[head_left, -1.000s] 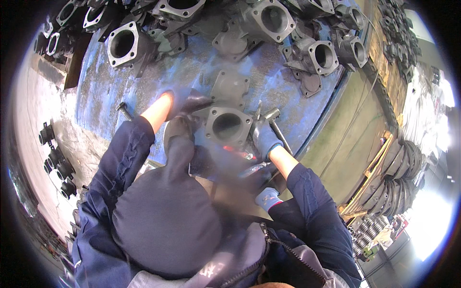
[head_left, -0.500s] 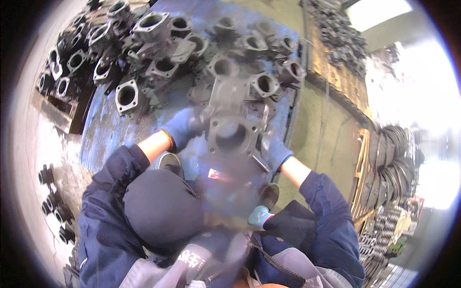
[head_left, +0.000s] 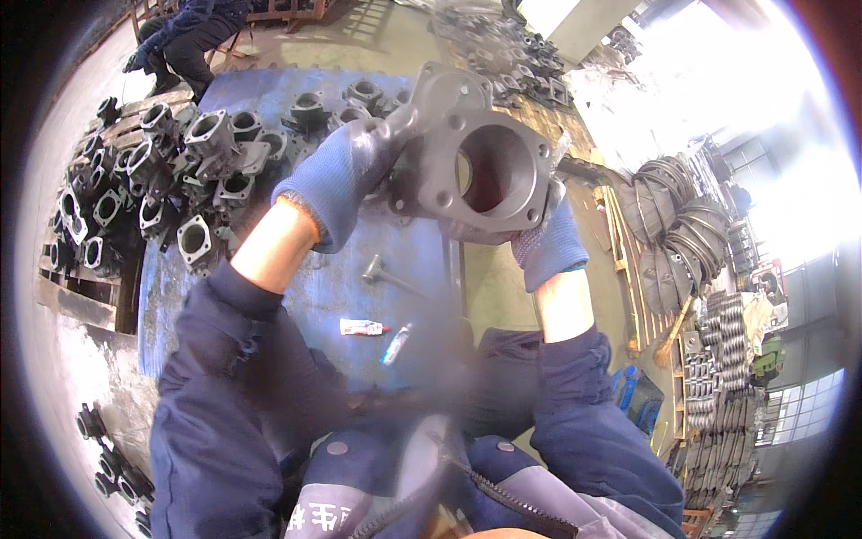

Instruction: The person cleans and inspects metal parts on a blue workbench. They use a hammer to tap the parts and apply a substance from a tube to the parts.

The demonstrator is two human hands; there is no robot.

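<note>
A dark grey metal casting [head_left: 437, 171] with a wide round bore and a flange with bolt holes is raised in front of me. My left hand [head_left: 346, 171], in a blue knit glove, grips its left side. On the right, my gloved right hand [head_left: 552, 244] holds the casting's lower right edge. A thin metal tool [head_left: 563, 144] sticks up beside the flange above my right hand; its kind is unclear. Below, on the blue table [head_left: 310, 287], lie a hammer [head_left: 377, 269], a red and white tube [head_left: 361, 327] and a blue and white tube [head_left: 396, 344].
Many similar castings [head_left: 195, 238] crowd the table's left and far side. More castings [head_left: 112, 472] stand on the floor at left. Another person [head_left: 184, 40] sits at the far left. Coiled rings [head_left: 669, 216] and stacked metal parts [head_left: 718, 368] stand at right.
Both hands have lifted the casting up and turned it, so its bore now faces to the right. My view has shifted; the hammer, both tubes and the other person now show.
</note>
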